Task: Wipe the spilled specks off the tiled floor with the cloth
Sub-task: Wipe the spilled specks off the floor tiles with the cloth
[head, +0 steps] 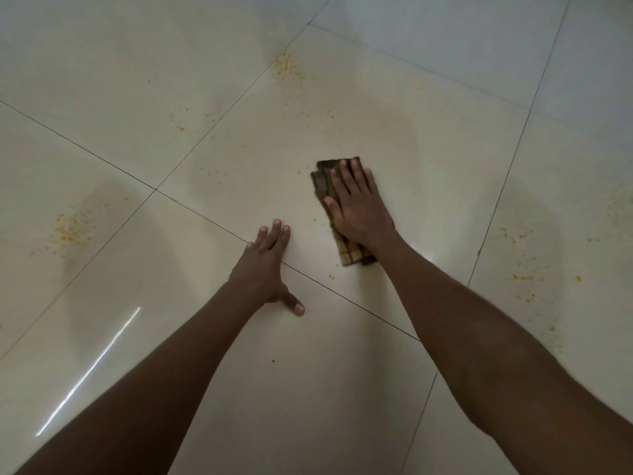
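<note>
Now wiping, with lots of specks left to go

Right now the right hand (359, 207) lies flat with straight fingers on top of the folded brown checked cloth (346, 250), pressing it down on the shiny cream tiled floor (342, 389). It does not curl round the cloth. The left hand (265, 269) is spread flat on the floor just beside it, thumb out, holding nothing. It looks like it props the person up.

I think the wiping step is going on. The cloth sits on the middle tile, near a dark tile line. It is long and thin, and its long side runs from near the person to farther away, leaning a bit to the left at the far end.

Small yellow specks (289, 68) lie in a far bunch, with more to the left (72, 229) and to the right (524, 277). A few sit right by the cloth. Next, I think the cloth needs a flat, firm push out to those bunches.
</note>
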